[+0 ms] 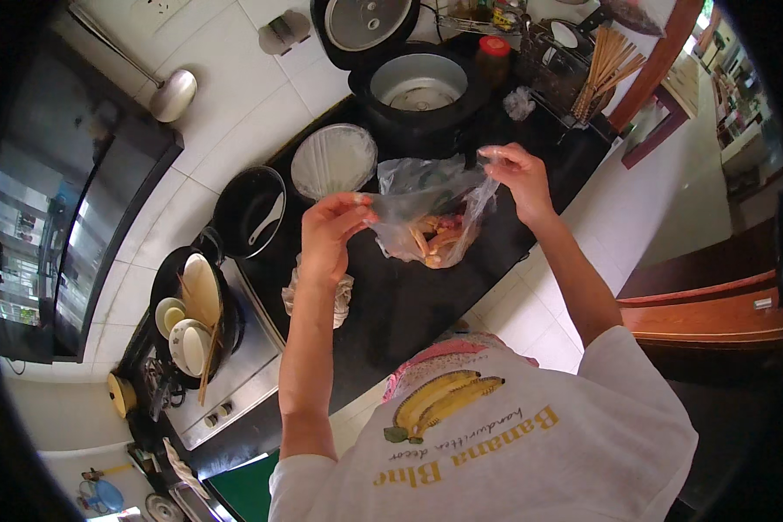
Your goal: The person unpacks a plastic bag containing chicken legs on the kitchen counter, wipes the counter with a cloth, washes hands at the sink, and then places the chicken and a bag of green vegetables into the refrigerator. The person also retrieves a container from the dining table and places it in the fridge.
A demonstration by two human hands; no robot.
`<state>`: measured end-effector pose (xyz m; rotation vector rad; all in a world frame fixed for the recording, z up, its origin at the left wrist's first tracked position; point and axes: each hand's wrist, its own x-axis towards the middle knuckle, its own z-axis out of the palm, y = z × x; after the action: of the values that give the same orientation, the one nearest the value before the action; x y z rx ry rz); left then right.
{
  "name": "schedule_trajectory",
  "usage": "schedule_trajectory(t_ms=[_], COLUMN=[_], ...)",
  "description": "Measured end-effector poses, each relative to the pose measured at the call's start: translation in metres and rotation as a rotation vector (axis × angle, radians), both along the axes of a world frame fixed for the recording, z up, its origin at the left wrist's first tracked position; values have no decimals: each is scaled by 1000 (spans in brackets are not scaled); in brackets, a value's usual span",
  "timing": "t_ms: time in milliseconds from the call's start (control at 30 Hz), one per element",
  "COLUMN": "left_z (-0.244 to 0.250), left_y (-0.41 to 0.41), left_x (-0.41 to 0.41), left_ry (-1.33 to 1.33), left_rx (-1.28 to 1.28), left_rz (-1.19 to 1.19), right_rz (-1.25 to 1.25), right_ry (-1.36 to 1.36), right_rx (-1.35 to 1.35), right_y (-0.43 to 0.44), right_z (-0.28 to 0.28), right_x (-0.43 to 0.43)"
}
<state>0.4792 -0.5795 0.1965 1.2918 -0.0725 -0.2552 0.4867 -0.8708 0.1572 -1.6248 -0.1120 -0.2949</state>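
My left hand (pixel 339 231) pinches one edge of a clear plastic bag (pixel 398 202). With my right hand (pixel 519 179) I grip the opposite edge, so the bag's mouth is stretched between both hands above the black countertop (pixel 391 313). Inside the bag lie pieces of raw meat (pixel 440 238), yellowish and dark red, probably poultry. Part of the bag behind them is bunched up. A crumpled cloth (pixel 346 300) rests on the counter by my left wrist, partly hidden by the forearm.
Behind the bag stand an open rice cooker (pixel 417 85) and a plastic-covered round dish (pixel 335 161). Left are a black pot (pixel 251 212) and a wok (pixel 231 326) holding bowls and chopsticks on the stove (pixel 248 372). A red-lidded jar (pixel 494 52) and chopstick holder (pixel 587 98) stand back right.
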Motion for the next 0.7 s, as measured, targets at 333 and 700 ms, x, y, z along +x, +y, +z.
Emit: schedule_trajectory(t_ms=[333, 700], left_z=[12, 3], left_y=[-28, -89], left_x=[10, 11], left_ry=[-559, -587], left_rx=[644, 473], left_rz=[-247, -316], right_rz=[569, 707], right_ry=[122, 522], right_rx=[378, 237], right_y=[29, 34], right_z=[-2, -41], right_x=[-15, -12])
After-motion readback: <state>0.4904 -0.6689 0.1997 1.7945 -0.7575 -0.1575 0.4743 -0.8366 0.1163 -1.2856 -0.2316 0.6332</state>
